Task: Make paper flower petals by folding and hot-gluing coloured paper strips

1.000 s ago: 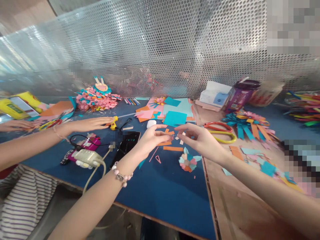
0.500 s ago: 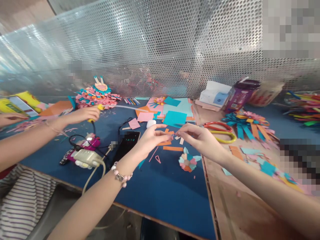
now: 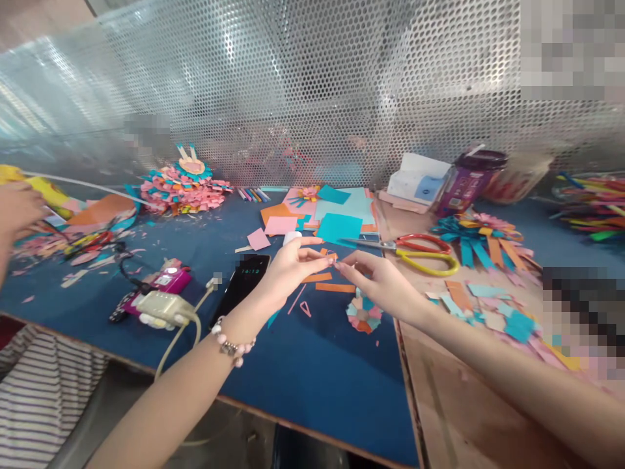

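Over the blue table, my left hand (image 3: 293,268) pinches a small pink paper strip (image 3: 332,255) between thumb and fingers. My right hand (image 3: 374,277) is closed at the strip's other side, its fingertips meeting those of the left; they partly hide the strip. Beneath them lie orange paper strips (image 3: 336,287) and a small folded pink paper triangle (image 3: 305,309). A ring-shaped multicoloured paper piece (image 3: 364,319) sits just below my right hand. Beyond that hand rest scissors (image 3: 424,244) with red and yellow handles.
Teal paper (image 3: 340,229) lies ahead, a phone (image 3: 248,273) and power strip (image 3: 163,306) to the left. At far left is a co-worker's hand (image 3: 17,208). Paper flowers (image 3: 481,238), scraps (image 3: 517,326) and a purple cup (image 3: 466,182) stand right. A perforated metal panel (image 3: 312,85) closes the back.
My fingertips have come together around the small strip, the right hand shifting slightly left and down. More of the scissors shows. The co-worker's hand has moved to the far left with a yellow tool.
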### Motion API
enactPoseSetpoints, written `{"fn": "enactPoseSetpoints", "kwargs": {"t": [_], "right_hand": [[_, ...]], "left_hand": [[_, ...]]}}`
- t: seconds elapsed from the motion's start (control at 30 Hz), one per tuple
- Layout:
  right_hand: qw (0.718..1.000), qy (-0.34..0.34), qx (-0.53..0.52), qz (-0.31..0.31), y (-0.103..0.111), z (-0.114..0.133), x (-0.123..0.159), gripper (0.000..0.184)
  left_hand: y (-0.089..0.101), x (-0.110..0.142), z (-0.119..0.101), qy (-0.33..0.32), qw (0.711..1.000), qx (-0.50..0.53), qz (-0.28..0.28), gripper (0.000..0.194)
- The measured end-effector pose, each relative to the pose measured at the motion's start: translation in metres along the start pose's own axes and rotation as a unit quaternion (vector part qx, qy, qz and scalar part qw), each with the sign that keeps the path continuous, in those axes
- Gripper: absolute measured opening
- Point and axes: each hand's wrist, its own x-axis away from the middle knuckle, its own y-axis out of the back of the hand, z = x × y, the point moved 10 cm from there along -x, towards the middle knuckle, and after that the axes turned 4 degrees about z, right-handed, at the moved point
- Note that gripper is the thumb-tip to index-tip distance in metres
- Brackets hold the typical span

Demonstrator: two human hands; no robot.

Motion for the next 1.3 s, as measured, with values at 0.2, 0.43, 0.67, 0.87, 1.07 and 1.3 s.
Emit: {"fn": "enactPoseSetpoints", "kwargs": {"t": [0.2, 0.43, 0.67, 0.87, 1.07, 1.3], "right_hand": [[1.000, -0.009, 0.016, -0.020, 0.001, 0.002, 0.002, 0.032], [0.996, -0.036, -0.074, 0.019, -0.004, -0.006, -0.001, 0.034], [0.993, -0.018, -0.117, 0.026, -0.007, -0.005, -0.003, 0.028], [0.992, -0.027, -0.123, 0.019, -0.005, -0.008, -0.002, 0.026], [0.995, -0.016, -0.097, 0.013, -0.003, -0.005, -0.002, 0.032], [0.995, -0.028, -0.095, 0.014, -0.005, -0.008, -0.002, 0.029]], "left_hand": [[-0.002, 0.000, 0.001, -0.002, 1.000, -0.010, -0.002, 0.049], [-0.002, 0.001, 0.002, 0.002, 1.000, -0.023, 0.001, 0.049], [-0.004, 0.004, -0.002, 0.011, 0.999, -0.037, -0.003, 0.046], [-0.006, 0.004, -0.006, 0.000, 0.999, -0.037, 0.006, 0.043], [-0.006, 0.003, -0.006, -0.016, 1.000, -0.021, 0.012, 0.045], [0.001, -0.001, -0.003, -0.021, 0.999, -0.044, -0.007, 0.042]]}}
